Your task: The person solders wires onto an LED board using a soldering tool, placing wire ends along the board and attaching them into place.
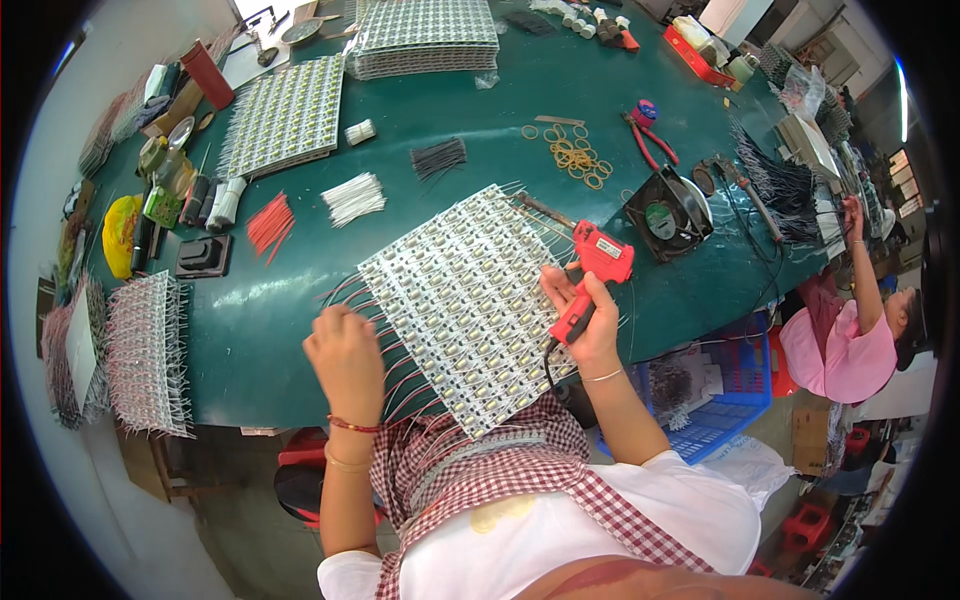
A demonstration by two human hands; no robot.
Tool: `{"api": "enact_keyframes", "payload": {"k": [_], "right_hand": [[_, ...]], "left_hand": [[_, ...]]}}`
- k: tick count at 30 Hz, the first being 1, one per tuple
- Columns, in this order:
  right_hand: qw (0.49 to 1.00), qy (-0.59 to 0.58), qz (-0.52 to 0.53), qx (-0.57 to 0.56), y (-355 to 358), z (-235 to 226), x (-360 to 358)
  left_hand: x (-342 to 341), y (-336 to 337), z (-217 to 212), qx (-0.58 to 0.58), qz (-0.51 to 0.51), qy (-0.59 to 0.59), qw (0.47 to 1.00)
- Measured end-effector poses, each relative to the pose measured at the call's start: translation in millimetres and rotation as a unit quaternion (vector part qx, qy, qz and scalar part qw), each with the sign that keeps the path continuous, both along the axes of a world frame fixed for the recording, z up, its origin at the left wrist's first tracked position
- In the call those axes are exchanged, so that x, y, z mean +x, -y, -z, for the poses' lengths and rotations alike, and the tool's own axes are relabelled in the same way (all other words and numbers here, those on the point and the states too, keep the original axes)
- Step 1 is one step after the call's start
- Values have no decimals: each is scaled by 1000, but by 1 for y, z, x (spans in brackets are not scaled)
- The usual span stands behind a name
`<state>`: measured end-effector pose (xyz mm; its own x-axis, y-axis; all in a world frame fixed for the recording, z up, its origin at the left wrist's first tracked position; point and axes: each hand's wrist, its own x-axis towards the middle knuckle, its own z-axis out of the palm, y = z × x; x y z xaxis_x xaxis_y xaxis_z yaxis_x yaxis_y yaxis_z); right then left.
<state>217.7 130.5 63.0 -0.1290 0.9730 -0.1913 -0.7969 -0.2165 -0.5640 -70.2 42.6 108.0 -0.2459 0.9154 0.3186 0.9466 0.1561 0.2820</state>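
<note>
Soldering gun points its slender barrel leftward and forward.

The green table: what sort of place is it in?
Probably a small electronics workshop: the right hand holds a red soldering gun by a panel of small circuit boards, with bunches of cut wires beyond.

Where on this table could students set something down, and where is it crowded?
Bare green table shows between the panel at left and the left hand, below the red wires; also between the panel stack and red-handled pliers. It is crowded around the yellow bag and black wires.
</note>
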Motion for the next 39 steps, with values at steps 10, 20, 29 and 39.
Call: {"api": "enact_keyframes", "payload": {"k": [10, 20, 29, 39], "right_hand": [[1000, -21, -7, 0, -1, 8, -5], [1000, -14, 3, -12, 0, 3, -3], [1000, -9, 2, 2, -1, 2, -6], [1000, -28, -1, -14, -14, 4, -5]], "left_hand": [[32, 10, 17, -87, 171, -100, 976], [37, 33, 8, -135, 213, -45, 967], [42, 40, 31, -162, 207, -72, 962], [43, 26, 13, -151, 199, -73, 965]]}}
